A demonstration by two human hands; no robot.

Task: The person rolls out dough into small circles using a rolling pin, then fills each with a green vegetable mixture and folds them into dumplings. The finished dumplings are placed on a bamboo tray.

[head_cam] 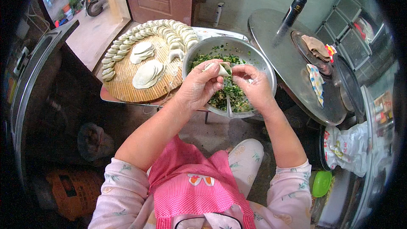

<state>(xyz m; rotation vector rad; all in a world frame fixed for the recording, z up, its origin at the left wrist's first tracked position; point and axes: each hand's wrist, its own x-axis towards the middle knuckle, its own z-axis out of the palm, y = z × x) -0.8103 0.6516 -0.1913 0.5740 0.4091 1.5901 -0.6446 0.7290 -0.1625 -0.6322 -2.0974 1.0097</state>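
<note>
My left hand [201, 84] holds a half-folded dumpling wrapper [224, 69] with green filling showing at its open end. At the wrapper's right edge are the thumb and fingertips of my right hand [252, 84]. Both hands are above a large metal bowl [271, 79] of chopped green filling [237, 97]. A metal spoon [229, 108] stands in the filling, its handle towards me. To the left, a round slatted board [127, 84] carries curved rows of folded dumplings [173, 36]. Two stacks of round wrappers, a larger near stack [148, 74] and a smaller far stack [142, 52], lie on it.
On the right is a dark round-ended tabletop [270, 35] with a black bottle [291, 14], a patterned cloth [315, 82] and a brown cloth [314, 47]. A white plastic bag [346, 146] hangs below. A doorway at upper left shows a parked motorbike [93, 1].
</note>
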